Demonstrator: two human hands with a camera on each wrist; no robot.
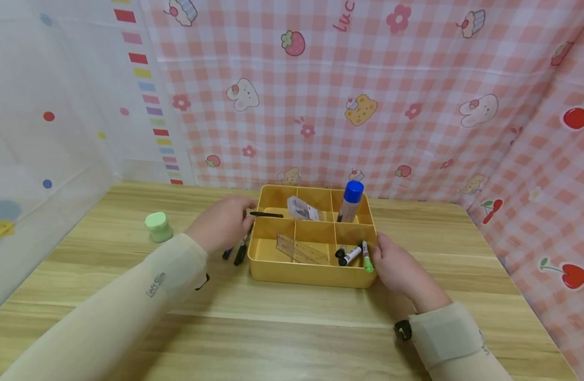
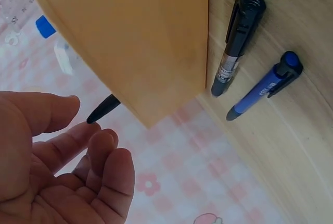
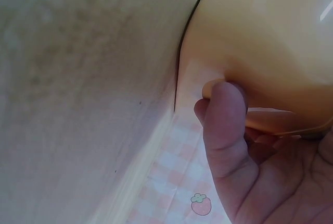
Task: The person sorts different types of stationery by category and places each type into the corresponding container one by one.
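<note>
A yellow six-compartment desk organizer [image 1: 311, 274] stands on the table. At its left rim, my left hand [image 1: 225, 222] has thumb and forefinger apart. One end of a black pen [image 2: 105, 107] touches the forefinger's tip; the rest of the pen reaches over the back left compartment. My right hand [image 1: 395, 264] grips the organizer's right side, with the thumb [image 3: 225, 125] on the outer wall. Inside are a glue stick [image 1: 351, 201] with a blue cap, a clear pack [image 1: 301, 209], a transparent ruler [image 1: 299, 250], and several markers [image 1: 351, 256] at the front right.
Left of the organizer, a black pen [image 2: 239, 41] and a blue pen [image 2: 265, 86] lie on the wooden table [image 1: 292, 328]. Farther left stands a light green object [image 1: 158, 227]. A checked pink cloth [image 1: 320, 143] hangs behind the table and along its right side.
</note>
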